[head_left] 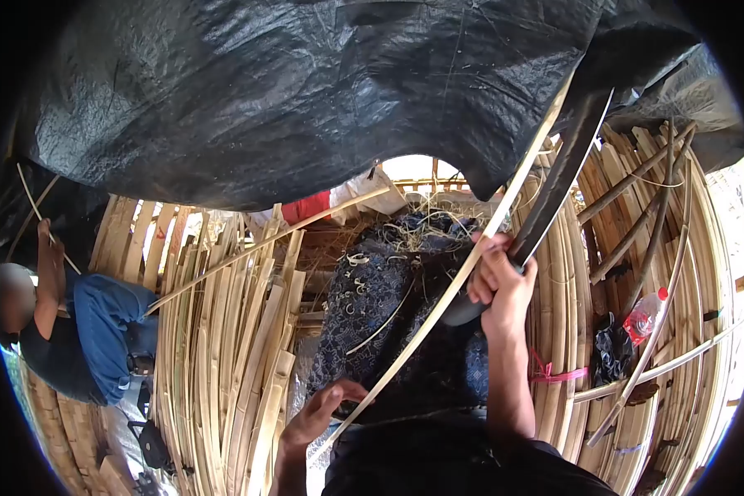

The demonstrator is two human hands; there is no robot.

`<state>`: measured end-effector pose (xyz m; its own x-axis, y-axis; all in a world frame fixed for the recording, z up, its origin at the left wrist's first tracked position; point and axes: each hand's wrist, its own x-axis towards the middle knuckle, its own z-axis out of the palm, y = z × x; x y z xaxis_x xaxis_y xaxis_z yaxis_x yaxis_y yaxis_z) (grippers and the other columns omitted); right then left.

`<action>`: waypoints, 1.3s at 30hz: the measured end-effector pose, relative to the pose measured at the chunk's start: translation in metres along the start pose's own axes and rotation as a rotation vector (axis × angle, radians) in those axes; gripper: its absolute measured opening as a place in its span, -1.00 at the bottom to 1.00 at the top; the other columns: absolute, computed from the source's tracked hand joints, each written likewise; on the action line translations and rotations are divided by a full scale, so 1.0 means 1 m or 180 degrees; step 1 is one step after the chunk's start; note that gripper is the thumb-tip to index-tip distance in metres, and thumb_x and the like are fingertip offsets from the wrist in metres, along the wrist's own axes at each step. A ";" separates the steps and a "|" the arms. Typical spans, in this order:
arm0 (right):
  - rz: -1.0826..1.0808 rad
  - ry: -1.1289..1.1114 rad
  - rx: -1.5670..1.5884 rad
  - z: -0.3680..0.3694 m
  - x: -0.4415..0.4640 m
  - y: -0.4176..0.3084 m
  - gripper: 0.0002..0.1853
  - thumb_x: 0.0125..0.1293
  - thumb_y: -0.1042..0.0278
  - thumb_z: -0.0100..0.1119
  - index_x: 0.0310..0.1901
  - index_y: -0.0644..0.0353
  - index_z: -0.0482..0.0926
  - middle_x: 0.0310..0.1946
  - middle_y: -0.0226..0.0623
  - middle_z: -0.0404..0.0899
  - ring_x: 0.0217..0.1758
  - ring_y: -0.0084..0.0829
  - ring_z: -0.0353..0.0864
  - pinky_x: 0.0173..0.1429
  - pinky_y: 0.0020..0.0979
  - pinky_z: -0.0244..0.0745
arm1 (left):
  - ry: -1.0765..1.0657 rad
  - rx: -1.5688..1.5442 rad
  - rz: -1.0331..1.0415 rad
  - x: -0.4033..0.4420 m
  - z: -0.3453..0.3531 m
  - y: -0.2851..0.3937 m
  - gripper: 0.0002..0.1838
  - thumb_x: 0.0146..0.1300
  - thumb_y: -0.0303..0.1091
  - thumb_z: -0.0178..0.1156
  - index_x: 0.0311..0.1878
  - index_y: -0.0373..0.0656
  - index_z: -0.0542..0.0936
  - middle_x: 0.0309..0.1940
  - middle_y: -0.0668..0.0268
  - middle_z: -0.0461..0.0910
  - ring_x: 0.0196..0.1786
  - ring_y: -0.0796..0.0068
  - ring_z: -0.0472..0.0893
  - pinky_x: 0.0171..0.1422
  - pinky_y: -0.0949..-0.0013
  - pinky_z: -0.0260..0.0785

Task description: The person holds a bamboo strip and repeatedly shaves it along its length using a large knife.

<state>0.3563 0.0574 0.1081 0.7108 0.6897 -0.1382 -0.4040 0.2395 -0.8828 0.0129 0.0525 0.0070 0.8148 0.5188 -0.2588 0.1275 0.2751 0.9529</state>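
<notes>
A long pale bamboo strip (438,310) runs diagonally across the view, from the lower left up to the black sheeting. Near its lower end is my left hand (326,407), with the fingers apart and the fingertips beside the strip; whether they touch it is unclear. Higher up, my right hand (502,277) is wrapped round the base of a long dark blade (564,178), its fingers against the strip. The blade points up and to the right, next to the strip. Below lies a dark patterned cloth (364,306) over the lap, with thin curled shavings (426,236) on it.
Black plastic sheeting (264,91) hangs overhead. Split bamboo slats (223,331) fill the left and right sides. Another person (99,331) sits at the far left, holding a thin strip. A bottle with a red cap (645,317) and dark sticks (636,215) are at the right.
</notes>
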 end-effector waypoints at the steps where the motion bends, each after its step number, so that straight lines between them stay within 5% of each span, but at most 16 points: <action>1: -0.0011 0.0045 -0.0019 0.000 0.004 -0.003 -0.88 0.42 0.45 0.34 -0.14 0.34 0.70 -0.66 -0.51 0.36 -0.74 -0.67 0.24 -0.64 -0.48 0.21 | 0.0142 0.0044 -0.0184 -0.016 -0.001 0.000 -0.22 0.68 0.26 -0.29 0.24 -0.36 0.57 0.09 0.01 0.72 0.22 0.18 0.70 0.40 0.16 0.45; 5: -0.0212 0.0162 0.0017 0.000 0.019 -0.009 -0.80 0.49 0.37 0.28 -0.06 0.36 0.71 -0.69 -0.61 0.27 -0.75 -0.69 0.20 -0.64 -0.50 0.17 | 0.0292 0.0299 -0.0645 -0.048 0.007 0.006 -0.46 0.68 0.01 -0.01 0.30 -0.34 0.53 0.10 0.07 0.71 0.25 0.23 0.66 0.49 0.15 0.37; 6: -0.0252 0.0163 -0.0078 0.001 0.022 -0.012 -0.78 0.50 0.35 0.27 -0.06 0.37 0.71 -0.69 -0.63 0.27 -0.74 -0.70 0.21 -0.63 -0.51 0.17 | 0.0384 0.0147 -0.0676 -0.050 0.008 0.005 -0.59 0.64 -0.20 0.13 0.29 -0.36 0.55 0.09 0.10 0.72 0.19 0.29 0.69 0.44 0.19 0.44; 10: -0.0373 0.0056 0.0146 0.000 0.030 -0.019 -0.75 0.50 0.34 0.28 0.00 0.39 0.70 -0.68 -0.66 0.27 -0.73 -0.74 0.21 -0.61 -0.53 0.17 | 0.0679 0.0470 -0.0737 -0.051 0.015 0.007 -0.78 0.59 -0.39 0.19 0.11 -0.34 0.66 -0.04 0.17 0.74 0.02 0.43 0.73 0.17 0.39 0.55; 17: -0.0802 0.0025 -0.0267 0.013 0.029 -0.056 -0.63 0.60 0.16 0.18 0.16 0.32 0.67 -0.68 -0.64 0.27 -0.73 -0.73 0.20 -0.62 -0.54 0.15 | 0.0577 0.0640 -0.1413 -0.049 0.018 0.057 -0.82 0.63 -0.38 0.14 -0.01 -0.31 0.65 -0.17 0.18 0.73 -0.16 0.55 0.66 0.00 0.44 0.52; 18: -0.0809 0.0242 -0.0451 0.006 0.028 -0.051 -0.39 0.66 -0.13 0.01 0.37 0.29 0.55 -0.69 -0.61 0.24 -0.74 -0.71 0.19 -0.62 -0.56 0.15 | 0.0780 0.0661 -0.0810 -0.048 0.023 0.051 -0.78 0.63 -0.33 0.14 -0.01 -0.30 0.65 -0.27 0.24 0.67 -0.24 0.61 0.60 -0.11 0.46 0.44; 19: -0.0810 0.0241 -0.0449 0.003 0.019 -0.045 -0.39 0.66 -0.13 0.01 0.37 0.29 0.55 -0.69 -0.61 0.24 -0.74 -0.71 0.19 -0.62 -0.56 0.15 | 0.0977 0.0676 -0.0205 -0.047 0.027 0.047 -0.75 0.64 -0.27 0.15 -0.01 -0.29 0.65 -0.36 0.30 0.62 -0.31 0.67 0.54 -0.22 0.48 0.36; 22: -0.1270 -0.0480 -0.1526 -0.012 -0.018 -0.024 -0.08 0.62 -0.47 -0.36 0.51 0.32 0.37 -0.69 -0.48 0.37 -0.72 -0.71 0.31 -0.67 -0.58 0.09 | 0.0946 0.0673 -0.0077 -0.042 0.032 0.043 -0.75 0.65 -0.26 0.13 -0.01 -0.27 0.63 -0.41 0.37 0.51 -0.35 0.73 0.42 -0.27 0.52 0.25; 25: -0.1191 -0.1032 -0.1923 -0.047 -0.051 0.014 -0.15 0.53 -0.46 -0.02 0.31 0.34 0.54 -0.55 -0.42 0.64 -0.65 -0.67 0.47 -0.60 -0.52 0.31 | 0.0797 0.0606 -0.0488 -0.023 0.045 0.056 -0.77 0.65 -0.26 0.12 0.02 -0.25 0.59 -0.39 0.37 0.50 -0.34 0.73 0.40 -0.26 0.53 0.23; 27: -0.1151 -0.1292 -0.2721 -0.066 -0.069 0.033 -0.41 0.44 -0.25 0.26 -0.07 0.28 0.68 -0.44 -0.09 0.73 -0.47 -0.26 0.81 -0.42 -0.29 0.60 | 0.0804 0.0308 -0.0271 -0.007 0.059 0.058 -0.77 0.67 -0.25 0.09 0.07 -0.24 0.55 -0.37 0.38 0.50 -0.33 0.74 0.37 -0.25 0.54 0.19; 29: -0.1329 -0.1664 -0.3209 -0.069 -0.087 0.040 -0.43 0.36 -0.25 0.36 -0.14 0.25 0.70 -0.48 -0.05 0.71 -0.46 -0.07 0.80 -0.40 -0.22 0.64 | 0.0420 0.0003 -0.0524 0.005 0.064 0.068 -0.77 0.67 -0.25 0.08 0.09 -0.25 0.52 -0.37 0.36 0.50 -0.31 0.72 0.41 -0.20 0.52 0.28; 30: -0.1379 -0.1767 -0.3511 -0.070 -0.097 0.041 -0.43 0.33 -0.27 0.39 -0.18 0.22 0.69 -0.48 -0.09 0.72 -0.47 -0.09 0.80 -0.42 -0.22 0.63 | 0.0397 0.0073 -0.0615 0.010 0.067 0.069 -0.75 0.66 -0.28 0.07 0.16 -0.27 0.51 -0.38 0.31 0.52 -0.30 0.61 0.49 -0.10 0.45 0.42; 35: -0.1516 -0.2072 -0.3973 -0.060 -0.132 0.036 -0.41 0.32 -0.32 0.40 -0.33 0.16 0.60 -0.57 -0.29 0.65 -0.55 -0.27 0.75 -0.52 -0.26 0.56 | 0.0671 0.0472 -0.0176 -0.003 0.076 0.016 -0.65 0.60 -0.44 0.11 0.35 -0.33 0.47 -0.14 0.07 0.61 -0.09 0.25 0.65 0.08 0.17 0.53; 37: -0.1519 -0.2106 -0.4129 -0.058 -0.137 0.034 -0.41 0.32 -0.32 0.39 -0.34 0.16 0.57 -0.58 -0.31 0.63 -0.56 -0.29 0.74 -0.54 -0.27 0.55 | 0.0645 0.3144 0.1192 -0.007 0.080 0.014 -0.61 0.53 -0.51 0.16 0.35 -0.37 0.48 0.10 -0.06 0.55 0.12 0.04 0.61 0.20 0.05 0.48; 39: -0.1532 -0.2139 -0.4281 -0.060 -0.139 0.036 -0.41 0.32 -0.32 0.39 -0.36 0.16 0.54 -0.59 -0.34 0.62 -0.57 -0.30 0.73 -0.55 -0.29 0.54 | 0.0805 0.1428 -0.0154 -0.013 0.091 0.011 -0.60 0.46 -0.54 0.20 0.32 -0.38 0.52 0.25 -0.10 0.45 0.20 -0.07 0.55 0.28 -0.01 0.42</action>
<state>0.2777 -0.0709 0.0690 0.0940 0.9834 0.1550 0.8211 0.0115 -0.5707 0.0553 -0.0254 0.0349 0.6469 0.7087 -0.2817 0.4369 -0.0416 0.8986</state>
